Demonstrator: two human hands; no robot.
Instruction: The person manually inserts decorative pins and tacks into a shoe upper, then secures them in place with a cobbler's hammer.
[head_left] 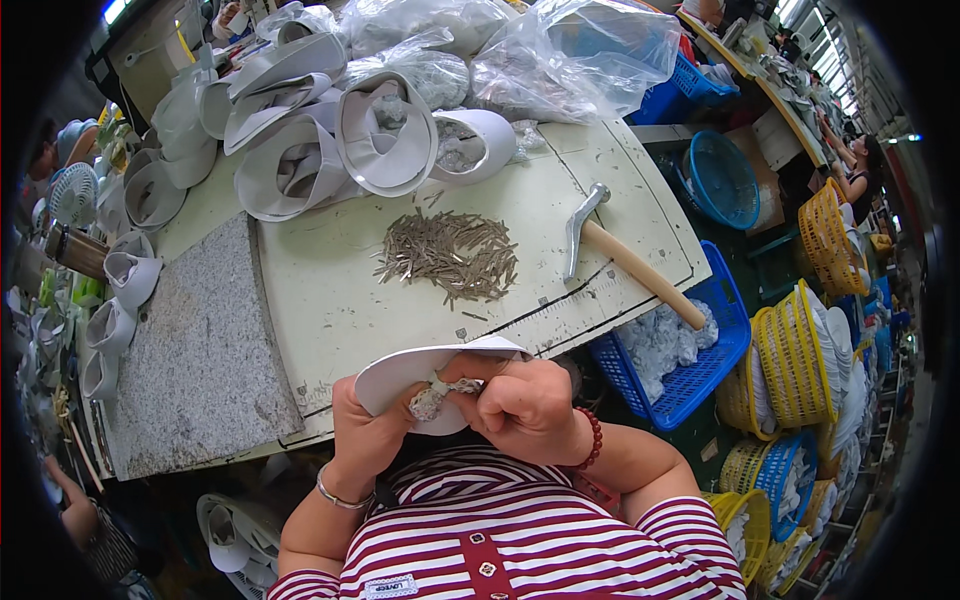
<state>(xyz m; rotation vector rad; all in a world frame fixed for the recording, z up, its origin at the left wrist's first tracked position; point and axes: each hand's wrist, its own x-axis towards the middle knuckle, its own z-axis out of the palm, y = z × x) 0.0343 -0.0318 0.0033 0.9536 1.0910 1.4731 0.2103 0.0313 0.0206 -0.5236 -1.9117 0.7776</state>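
Note:
My left hand (362,432) grips a curved white visor piece (400,372) from below, close to my chest. My right hand (525,402) is closed over a small silvery, glittery ornament (432,400) and presses it against the visor's inner side. Both hands meet just off the near edge of the pale worktable (330,300). A pile of thin metal pins (452,255) lies on the table beyond my hands. A hammer (612,245) with a wooden handle rests to the right of the pins.
Stacked white visor pieces (330,140) and clear plastic bags (540,60) fill the far side of the table. A grey stone slab (195,350) lies at left. Blue baskets (680,350) and yellow baskets (800,365) stand at right. Another person (860,170) works in the distance.

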